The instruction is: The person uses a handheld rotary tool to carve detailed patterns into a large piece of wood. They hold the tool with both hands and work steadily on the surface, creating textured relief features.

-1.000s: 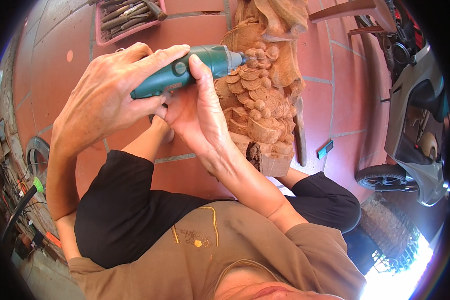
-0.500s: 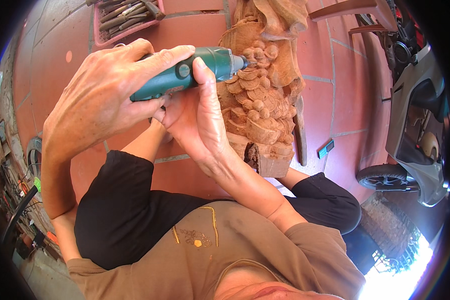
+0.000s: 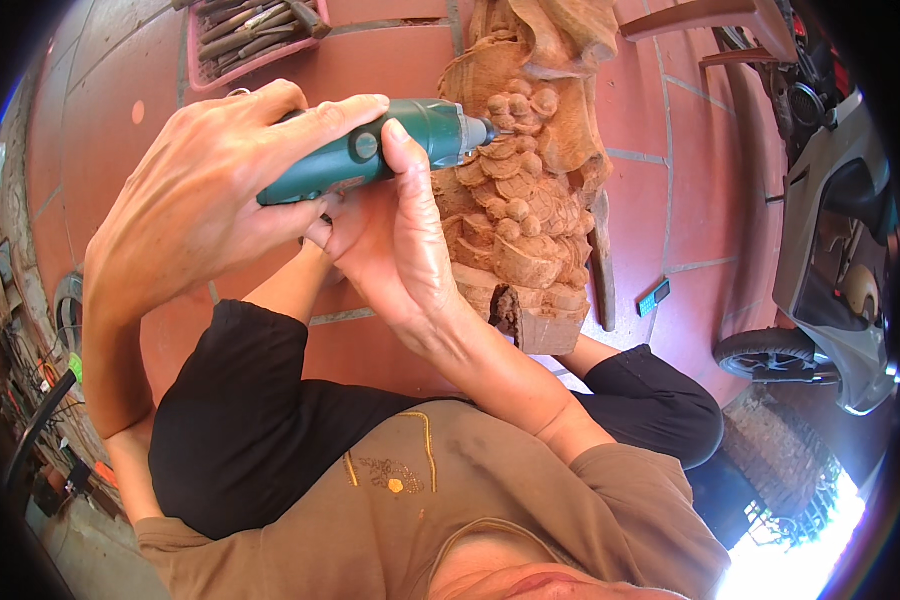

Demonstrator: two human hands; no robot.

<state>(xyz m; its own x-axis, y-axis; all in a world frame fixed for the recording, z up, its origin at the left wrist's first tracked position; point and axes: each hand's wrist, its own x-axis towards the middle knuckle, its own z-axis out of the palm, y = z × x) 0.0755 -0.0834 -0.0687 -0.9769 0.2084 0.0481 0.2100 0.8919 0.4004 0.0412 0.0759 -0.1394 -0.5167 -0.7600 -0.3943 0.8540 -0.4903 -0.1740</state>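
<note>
A green hand-held rotary tool (image 3: 370,150) lies across both of my hands, its tip against a reddish carved wooden block (image 3: 525,200) with scale-like rounded knobs. My left hand (image 3: 205,200) wraps over the tool's rear body from above. My right hand (image 3: 400,250) cups the tool from below near its front, thumb raised along its side, and rests against the carving. The block stands upright on the floor between my legs in black trousers.
Red floor tiles (image 3: 120,110) lie all around. A pink tray of chisels (image 3: 255,30) sits at the top left. A grey scooter (image 3: 835,260) stands at the right, and a small blue-green object (image 3: 653,297) lies beside the carving. Tools and cables clutter the left edge.
Both hands and the tool have shifted slightly down and left along the carving; the grip is the same.
</note>
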